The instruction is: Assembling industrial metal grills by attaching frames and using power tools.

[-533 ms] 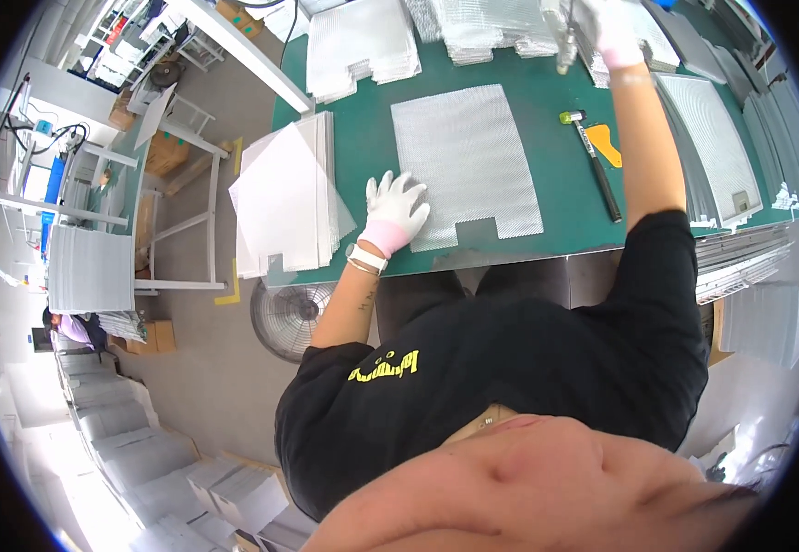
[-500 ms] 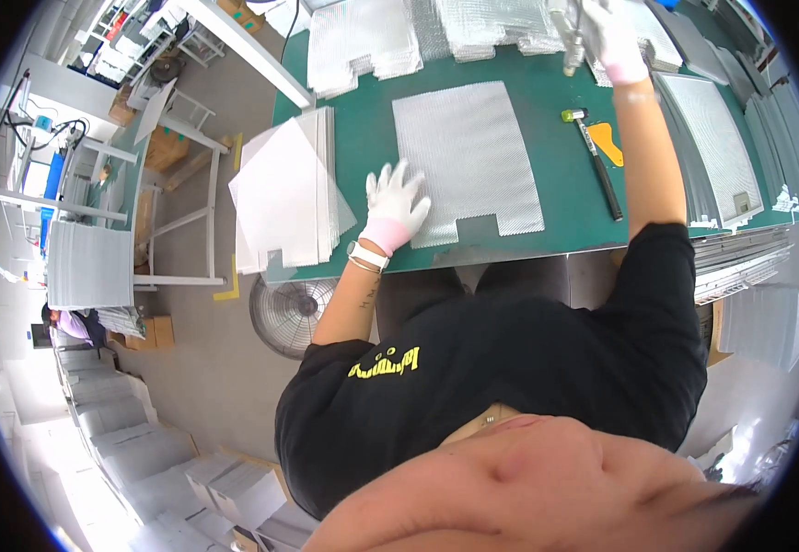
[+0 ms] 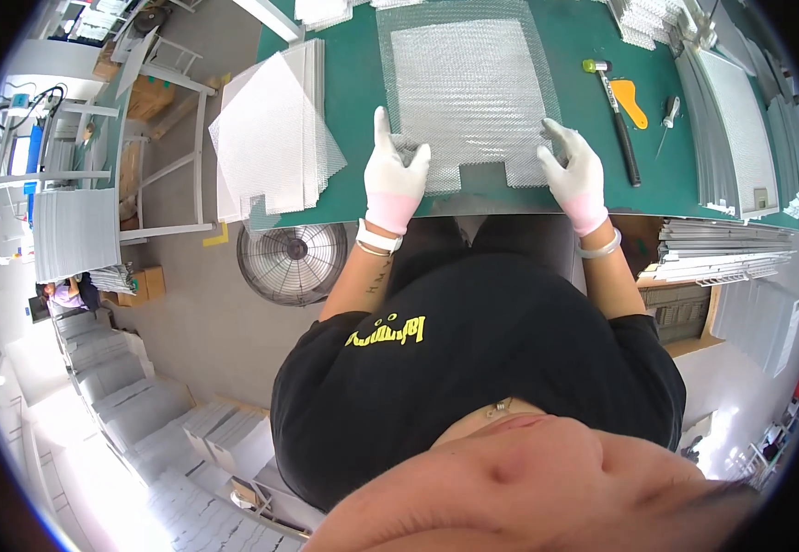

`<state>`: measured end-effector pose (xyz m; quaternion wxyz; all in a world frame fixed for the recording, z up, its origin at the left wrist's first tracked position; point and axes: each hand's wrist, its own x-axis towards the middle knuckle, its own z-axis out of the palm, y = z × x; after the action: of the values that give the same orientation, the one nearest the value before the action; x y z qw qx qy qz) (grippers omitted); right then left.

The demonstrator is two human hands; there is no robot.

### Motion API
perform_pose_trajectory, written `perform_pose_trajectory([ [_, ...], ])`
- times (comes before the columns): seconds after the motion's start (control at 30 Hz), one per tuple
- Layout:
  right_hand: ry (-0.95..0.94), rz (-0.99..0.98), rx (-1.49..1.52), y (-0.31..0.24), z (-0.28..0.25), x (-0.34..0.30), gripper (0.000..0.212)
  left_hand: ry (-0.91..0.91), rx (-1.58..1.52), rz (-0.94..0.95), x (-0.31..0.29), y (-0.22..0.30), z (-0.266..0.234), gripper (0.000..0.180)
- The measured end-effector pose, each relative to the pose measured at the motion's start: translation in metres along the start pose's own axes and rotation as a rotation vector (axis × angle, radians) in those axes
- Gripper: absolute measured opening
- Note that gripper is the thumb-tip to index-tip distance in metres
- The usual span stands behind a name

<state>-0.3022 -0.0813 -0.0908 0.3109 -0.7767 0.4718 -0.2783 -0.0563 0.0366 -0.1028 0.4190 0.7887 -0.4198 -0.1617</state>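
On the green table in front of me lies a silvery mesh sheet (image 3: pixel 468 83) with a notch in its near edge. A wider, see-through mesh layer (image 3: pixel 550 83) shows past its sides and far edge. My left hand (image 3: pixel 395 175), in a white glove with a pink cuff, is at the near left corner, index finger stretched forward and thumb apart. At the near right edge is my right hand (image 3: pixel 574 170), gloved alike, its thumb and index finger apart at the mesh's rim. Neither hand visibly pinches the mesh.
Right of the sheet lie a hammer (image 3: pixel 622 138), an orange scraper (image 3: pixel 630 101) and a screwdriver (image 3: pixel 668 120). Stacked mesh sheets (image 3: pixel 271 138) stand to the left, framed panels (image 3: pixel 740 138) to the right. A floor fan (image 3: pixel 294 262) is below the table's left edge.
My right hand has let go of a metal tool at the far right and come back to the sheet's near right edge. A wider mesh layer now shows around the sheet.
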Motion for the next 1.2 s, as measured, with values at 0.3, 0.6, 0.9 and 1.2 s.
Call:
perform_pose_trajectory([
  [0.3,0.123,-0.151,-0.160,0.038,0.033,-0.001,0.038,0.069,0.303,0.357,0.007,-0.030,0.028,0.062],
  [0.6,0.132,-0.172,-0.253,0.046,0.040,0.000,0.039,0.011,0.384,0.293,0.007,-0.041,0.034,0.059],
  [0.9,0.153,-0.186,-0.306,0.048,0.043,-0.002,0.039,0.010,0.421,0.306,0.011,-0.042,0.035,0.058],
  [1.2,0.073,-0.036,-0.327,0.033,0.041,-0.002,0.041,0.040,0.383,0.348,0.012,-0.045,0.035,0.058],
])
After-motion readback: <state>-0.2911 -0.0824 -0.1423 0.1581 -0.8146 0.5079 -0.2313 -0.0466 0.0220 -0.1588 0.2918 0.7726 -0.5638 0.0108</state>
